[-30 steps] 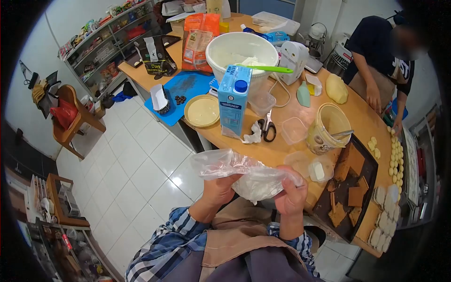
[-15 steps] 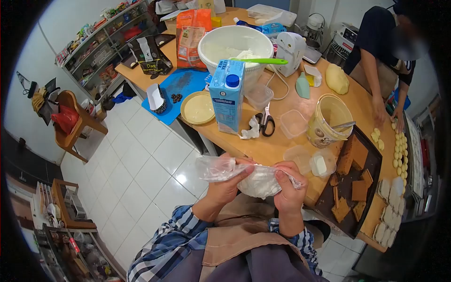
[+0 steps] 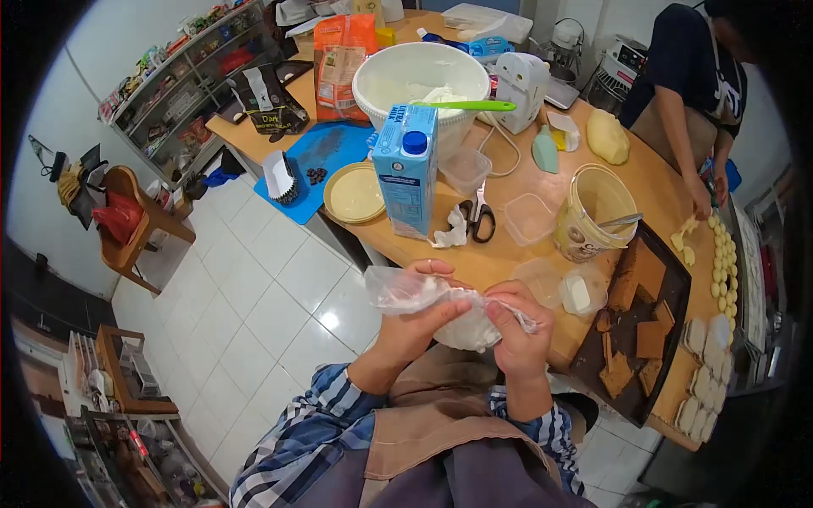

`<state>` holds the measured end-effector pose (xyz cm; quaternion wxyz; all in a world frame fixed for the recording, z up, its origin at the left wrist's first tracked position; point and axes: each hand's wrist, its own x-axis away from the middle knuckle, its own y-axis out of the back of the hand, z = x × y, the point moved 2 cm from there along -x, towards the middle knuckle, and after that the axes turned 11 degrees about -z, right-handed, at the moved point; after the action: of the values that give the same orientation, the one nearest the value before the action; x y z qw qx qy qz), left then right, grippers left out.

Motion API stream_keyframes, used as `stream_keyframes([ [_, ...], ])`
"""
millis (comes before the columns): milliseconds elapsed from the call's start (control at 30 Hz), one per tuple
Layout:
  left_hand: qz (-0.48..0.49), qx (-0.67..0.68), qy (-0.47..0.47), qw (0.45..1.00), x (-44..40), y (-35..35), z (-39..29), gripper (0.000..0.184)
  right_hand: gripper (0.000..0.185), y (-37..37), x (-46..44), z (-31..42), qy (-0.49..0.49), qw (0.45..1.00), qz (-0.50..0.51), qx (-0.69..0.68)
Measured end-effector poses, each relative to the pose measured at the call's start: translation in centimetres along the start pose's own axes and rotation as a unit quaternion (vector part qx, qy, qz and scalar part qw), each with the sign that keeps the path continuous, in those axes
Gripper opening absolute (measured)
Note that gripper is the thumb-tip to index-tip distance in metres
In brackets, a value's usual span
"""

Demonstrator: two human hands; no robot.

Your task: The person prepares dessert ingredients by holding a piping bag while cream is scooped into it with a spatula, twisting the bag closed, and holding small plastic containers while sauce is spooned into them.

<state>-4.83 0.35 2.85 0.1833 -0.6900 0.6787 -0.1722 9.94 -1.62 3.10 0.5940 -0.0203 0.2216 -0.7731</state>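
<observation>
Between my two hands is a clear plastic piping bag (image 3: 467,330) with white cream bulging in its lower part. My left hand (image 3: 417,326) grips the gathered plastic, and the loose end sticks out to the left. Fingers of my right hand (image 3: 518,330) pinch the twisted plastic on the right side. Just beyond my hands, on the table, stand a blue milk carton (image 3: 406,173) and black-handled scissors (image 3: 481,216) beside crumpled white paper. A white bowl (image 3: 373,89) behind the carton holds cream, with a green spatula (image 3: 474,106) across its rim.
A dark tray (image 3: 584,360) with brown cake pieces lies at right, near a tub (image 3: 572,241) with a spoon. Across the table's right side, a co-worker (image 3: 677,93) handles dough beside rows of small dough pieces (image 3: 722,262). A blue mat (image 3: 296,161) overhangs the left edge.
My hands have drawn the bag's plastic together into a tighter twist. The co-worker's hands have shifted: one still touches the dough, the other is raised from the table.
</observation>
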Motion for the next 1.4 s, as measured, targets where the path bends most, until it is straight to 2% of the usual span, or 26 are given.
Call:
stream_keyframes([
  [33,-0.01,-0.027,0.0,1.0,0.0,0.3,0.2,0.035,0.008,-0.1,0.2,-0.1,0.01,1.0,-0.002,0.011],
  [233,-0.045,0.029,-0.019,0.998,-0.1,0.7,1.1,0.038,0.008,-0.4,0.3,-0.5,0.001,0.999,-0.05,-0.002],
  [333,-0.028,0.03,-0.062,0.997,-0.2,0.6,1.0,0.041,0.007,-0.2,0.0,-0.6,-0.005,0.998,-0.067,-0.007],
  [533,0.068,0.059,-0.041,0.995,-1.2,1.4,1.6,0.053,0.008,-0.6,0.1,-0.7,-0.013,0.998,-0.056,-0.022],
  [633,0.085,-0.013,0.02,0.996,-1.0,0.9,1.5,0.053,0.009,-0.9,0.4,-0.7,0.017,0.998,-0.06,0.028],
  [733,0.141,-0.117,0.037,0.982,-1.1,0.9,1.1,0.046,0.01,-1.6,0.7,-1.0,0.061,0.991,-0.053,0.105],
  [833,0.156,-0.145,-0.084,0.973,-0.6,0.8,1.4,0.038,0.012,-2.0,1.0,-1.3,0.118,0.977,-0.056,0.169],
  [933,0.158,-0.182,-0.075,0.968,-0.3,0.4,0.9,0.029,0.013,-1.8,0.9,-1.4,0.151,0.969,-0.068,0.185],
  [1067,0.153,-0.209,-0.147,0.955,-0.5,0.6,1.2,0.023,0.016,-1.7,0.9,-1.4,0.184,0.964,-0.049,0.184],
  [1133,0.134,-0.2,-0.175,0.955,-0.7,0.9,1.6,0.024,0.018,-1.9,0.9,-0.4,0.144,0.977,-0.06,0.148],
  [1233,0.051,-0.108,-0.008,0.993,-0.4,1.0,0.7,0.028,0.019,-1.8,1.0,-0.4,0.098,0.988,-0.095,0.078],
  [1267,0.045,-0.101,0.002,0.994,-0.5,1.1,0.6,0.032,0.019,-1.7,1.1,-0.6,0.086,0.989,-0.11,0.053],
  [1333,0.03,-0.087,0.023,0.995,-0.6,1.3,0.6,0.04,0.018,-1.1,1.3,-1.1,0.096,0.991,-0.058,0.077],
  [1400,0.043,-0.105,-0.005,0.994,-0.5,1.3,0.7,0.041,0.016,-0.8,1.4,-1.4,0.122,0.987,-0.035,0.095],
])
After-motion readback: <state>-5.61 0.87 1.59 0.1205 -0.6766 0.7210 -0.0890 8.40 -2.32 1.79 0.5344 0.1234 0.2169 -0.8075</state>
